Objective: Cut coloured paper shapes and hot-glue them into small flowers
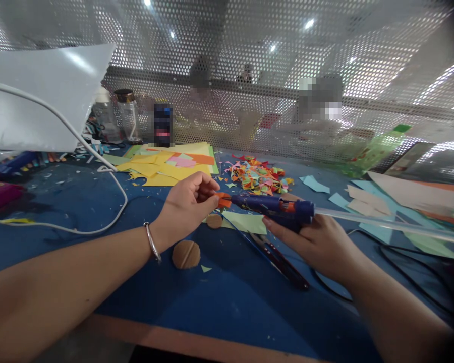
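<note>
In my left hand [194, 199] a small orange paper piece [224, 199] is pinched between thumb and fingers. My right hand [318, 242] grips a dark blue glue gun [265, 204], its nozzle pointing left and meeting the orange paper. A long clear glue stick [382, 224] runs out of the gun's back end. Below my left hand lie a cardboard disc with a ridge across it [186, 254] and a smaller cardboard disc [214, 221]. Dark-handled scissors [283, 262] and a thin blue stick [236, 227] rest beneath the gun, by a pale green paper strip [245, 222].
Behind my hands are yellow paper sheets [151, 169] and a heap of colourful folded scraps [257, 174]. Blue and beige papers [371, 201] lie right, near a black cord [401, 252]. A white cable [124, 196] loops left. Jars [128, 118] and a green bottle [382, 151] stand by the mesh partition [249, 111].
</note>
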A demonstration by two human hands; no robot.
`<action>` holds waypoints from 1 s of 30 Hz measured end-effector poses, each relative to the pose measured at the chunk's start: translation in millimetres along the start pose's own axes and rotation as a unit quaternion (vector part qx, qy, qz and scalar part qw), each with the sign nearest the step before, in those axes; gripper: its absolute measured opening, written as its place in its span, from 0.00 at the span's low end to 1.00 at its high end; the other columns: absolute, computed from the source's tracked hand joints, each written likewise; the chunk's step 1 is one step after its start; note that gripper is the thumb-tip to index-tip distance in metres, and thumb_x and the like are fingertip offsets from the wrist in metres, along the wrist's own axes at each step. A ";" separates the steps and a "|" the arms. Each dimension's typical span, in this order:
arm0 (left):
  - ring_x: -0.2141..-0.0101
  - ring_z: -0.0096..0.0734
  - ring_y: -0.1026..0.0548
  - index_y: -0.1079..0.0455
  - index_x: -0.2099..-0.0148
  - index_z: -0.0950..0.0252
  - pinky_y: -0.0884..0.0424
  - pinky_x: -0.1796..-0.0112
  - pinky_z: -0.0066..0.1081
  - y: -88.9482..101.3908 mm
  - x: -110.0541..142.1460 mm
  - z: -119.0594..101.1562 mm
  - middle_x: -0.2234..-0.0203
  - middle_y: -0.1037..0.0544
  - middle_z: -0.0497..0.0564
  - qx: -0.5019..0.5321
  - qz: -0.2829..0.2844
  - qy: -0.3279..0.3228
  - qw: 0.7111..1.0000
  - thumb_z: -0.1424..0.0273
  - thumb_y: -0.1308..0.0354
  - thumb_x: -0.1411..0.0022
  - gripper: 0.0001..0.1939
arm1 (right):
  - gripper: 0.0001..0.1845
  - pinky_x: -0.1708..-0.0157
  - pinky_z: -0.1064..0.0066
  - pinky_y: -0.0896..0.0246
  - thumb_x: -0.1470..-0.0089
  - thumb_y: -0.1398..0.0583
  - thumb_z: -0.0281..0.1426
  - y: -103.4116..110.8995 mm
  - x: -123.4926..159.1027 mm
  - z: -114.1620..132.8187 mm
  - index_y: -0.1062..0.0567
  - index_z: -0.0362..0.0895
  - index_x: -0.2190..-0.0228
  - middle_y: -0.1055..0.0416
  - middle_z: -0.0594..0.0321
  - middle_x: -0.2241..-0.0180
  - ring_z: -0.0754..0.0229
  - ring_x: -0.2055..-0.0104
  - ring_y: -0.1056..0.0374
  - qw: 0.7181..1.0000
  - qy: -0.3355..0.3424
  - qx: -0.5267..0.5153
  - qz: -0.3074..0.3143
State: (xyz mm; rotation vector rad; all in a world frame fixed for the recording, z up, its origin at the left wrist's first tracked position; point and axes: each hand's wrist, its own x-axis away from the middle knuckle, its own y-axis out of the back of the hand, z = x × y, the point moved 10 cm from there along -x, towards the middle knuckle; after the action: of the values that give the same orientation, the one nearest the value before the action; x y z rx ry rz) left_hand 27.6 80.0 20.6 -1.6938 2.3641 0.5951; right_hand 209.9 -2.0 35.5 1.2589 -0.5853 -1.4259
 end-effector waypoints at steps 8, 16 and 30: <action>0.72 0.24 0.25 0.32 0.63 0.65 0.28 0.70 0.26 -1.1 -0.4 1.4 0.72 0.24 0.48 0.009 0.006 -0.001 1.000 0.76 0.38 0.46 0.08 | 0.20 0.58 0.59 0.30 0.36 0.50 0.43 0.7 2.5 9.5 0.25 0.50 0.74 0.24 0.53 0.67 0.49 0.60 0.26 0.997 0.064 0.015 -0.027; 0.71 0.25 0.25 0.33 0.63 0.65 0.28 0.69 0.27 -2.5 0.0 1.0 0.71 0.23 0.48 0.012 0.010 0.004 1.000 0.76 0.38 0.47 0.08 | 0.19 0.62 0.62 0.29 0.35 0.49 0.40 7.4 4.4 17.4 0.26 0.48 0.73 0.25 0.53 0.67 0.53 0.65 0.27 0.993 0.102 0.004 -0.066; 0.72 0.25 0.29 0.29 0.63 0.66 0.32 0.69 0.29 -5.5 2.1 12.6 0.71 0.24 0.49 0.044 0.024 0.068 0.996 0.71 0.36 0.47 0.09 | 0.25 0.81 0.68 0.42 0.45 0.42 0.51 4.9 -6.1 -39.3 0.30 0.46 0.82 0.36 0.65 0.87 0.61 0.82 0.39 0.990 -0.111 -0.075 -0.040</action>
State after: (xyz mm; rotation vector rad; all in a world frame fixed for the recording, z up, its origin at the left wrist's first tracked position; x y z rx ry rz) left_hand 30.8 81.8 7.2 -1.6928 2.4907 0.3870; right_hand 246.5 13.3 29.7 1.0220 -0.5695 -1.6598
